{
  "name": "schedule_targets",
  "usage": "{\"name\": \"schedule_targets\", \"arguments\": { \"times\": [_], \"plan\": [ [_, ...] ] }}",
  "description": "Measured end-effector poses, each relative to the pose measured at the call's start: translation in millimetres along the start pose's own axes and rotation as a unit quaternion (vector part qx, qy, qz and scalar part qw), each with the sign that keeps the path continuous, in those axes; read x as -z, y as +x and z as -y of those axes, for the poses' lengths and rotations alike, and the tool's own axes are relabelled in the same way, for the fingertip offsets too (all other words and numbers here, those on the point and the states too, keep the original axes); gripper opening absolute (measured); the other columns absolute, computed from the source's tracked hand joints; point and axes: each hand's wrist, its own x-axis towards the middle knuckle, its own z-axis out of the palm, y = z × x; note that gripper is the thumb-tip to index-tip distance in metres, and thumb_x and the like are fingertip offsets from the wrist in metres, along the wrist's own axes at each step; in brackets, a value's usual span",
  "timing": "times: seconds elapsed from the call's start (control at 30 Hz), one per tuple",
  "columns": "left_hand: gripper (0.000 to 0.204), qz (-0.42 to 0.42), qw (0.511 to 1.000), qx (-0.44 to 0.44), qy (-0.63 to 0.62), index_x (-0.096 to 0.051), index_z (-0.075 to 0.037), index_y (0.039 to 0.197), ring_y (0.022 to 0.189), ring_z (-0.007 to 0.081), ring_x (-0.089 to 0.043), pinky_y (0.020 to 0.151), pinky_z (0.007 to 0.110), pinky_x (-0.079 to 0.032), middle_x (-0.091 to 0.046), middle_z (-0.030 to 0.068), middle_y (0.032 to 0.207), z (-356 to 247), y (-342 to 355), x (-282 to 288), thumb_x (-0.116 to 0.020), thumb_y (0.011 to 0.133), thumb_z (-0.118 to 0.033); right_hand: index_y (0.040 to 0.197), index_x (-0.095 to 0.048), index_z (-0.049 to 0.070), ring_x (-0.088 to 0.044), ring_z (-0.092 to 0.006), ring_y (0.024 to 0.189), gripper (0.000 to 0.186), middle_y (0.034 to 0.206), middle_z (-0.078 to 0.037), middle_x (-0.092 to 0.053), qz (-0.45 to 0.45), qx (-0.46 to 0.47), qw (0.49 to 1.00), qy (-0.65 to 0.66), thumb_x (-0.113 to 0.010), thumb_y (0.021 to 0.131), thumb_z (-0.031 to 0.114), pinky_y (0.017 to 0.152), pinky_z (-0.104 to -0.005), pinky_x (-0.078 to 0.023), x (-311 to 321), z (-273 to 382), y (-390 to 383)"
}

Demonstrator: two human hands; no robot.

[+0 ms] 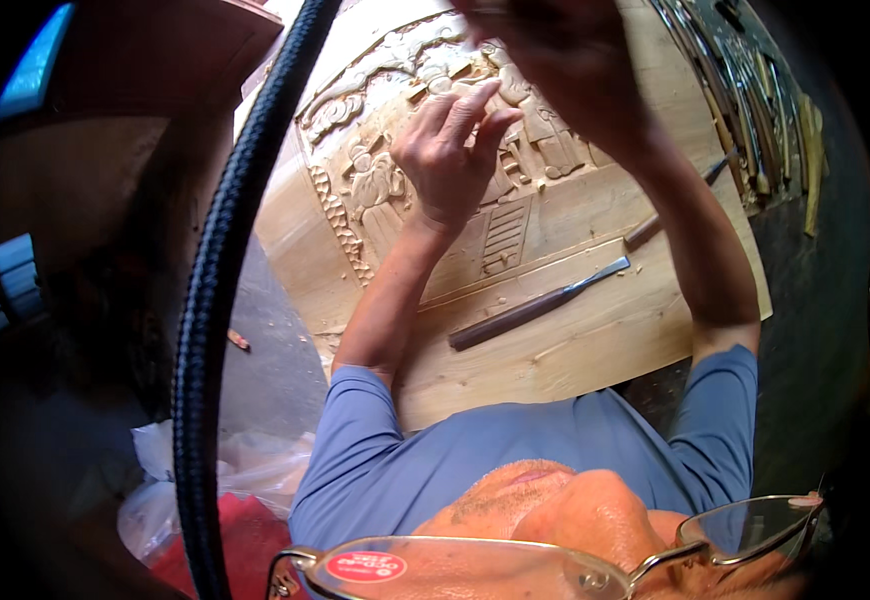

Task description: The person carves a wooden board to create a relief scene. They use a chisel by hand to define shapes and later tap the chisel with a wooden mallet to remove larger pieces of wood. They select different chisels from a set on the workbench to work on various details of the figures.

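A pale wooden panel [595,345] carved in relief with figures lies in front of me. Over its carved middle is my left hand [450,150], fingers slightly bent and apart, with no tool visible in it. My right hand [555,35] is raised at the top edge, dark and smeared by motion; whether it holds anything cannot be made out. A wood-handled chisel [540,303] rests on the plain near border of the panel. Another dark-handled tool [645,232] lies farther right, partly hidden by my right forearm.
Many carving tools [755,110] lie in a row at the far right beside the panel. A thick black braided cord [220,250] crosses the left side of the view. At lower left sit clear plastic bags [265,465] and something red [230,545].
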Motion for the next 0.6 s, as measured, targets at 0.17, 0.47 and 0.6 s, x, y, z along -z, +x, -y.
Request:
{"name": "schedule_targets", "arguments": {
  "times": [0.17,0.47,0.6],
  "plan": [
    [0.023,0.014,1.000,-0.019,0.006,-0.084,-0.006,0.111,0.095,0.0318,-0.071,0.085,0.046,-0.055,-0.079,0.0111,0.103,21,-1,-3,-0.088,0.096,-0.022,0.120,-0.087,0.004,-0.066,-0.0056,0.058,0.024,0.067,0.000,-0.074,0.003,-0.081,0.996,-0.038,-0.081,0.109,0.025,0.052,-0.0290,-0.052,-34,6,19],
    [0.019,0.010,0.997,-0.072,0.000,-0.089,-0.015,0.106,0.087,0.0222,-0.073,0.083,0.039,-0.051,-0.083,0.0020,0.090,30,30,-15,-0.088,0.098,-0.032,0.094,-0.084,0.010,-0.061,-0.0013,0.052,0.020,0.058,0.004,-0.066,-0.065,0.015,0.998,0.021,-0.082,0.109,0.023,0.047,-0.0226,-0.046,-25,-1,31],
    [0.010,0.099,0.994,-0.042,0.011,-0.083,-0.009,0.115,0.095,0.0303,-0.080,0.099,0.048,-0.062,-0.085,0.0121,0.101,40,26,-1,-0.079,0.107,-0.014,0.097,-0.084,0.011,-0.063,-0.0035,0.050,0.019,0.058,0.003,-0.066,-0.032,0.018,0.999,0.007,-0.082,0.109,0.025,0.046,-0.0221,-0.047,-31,-11,28]
  ]
}}
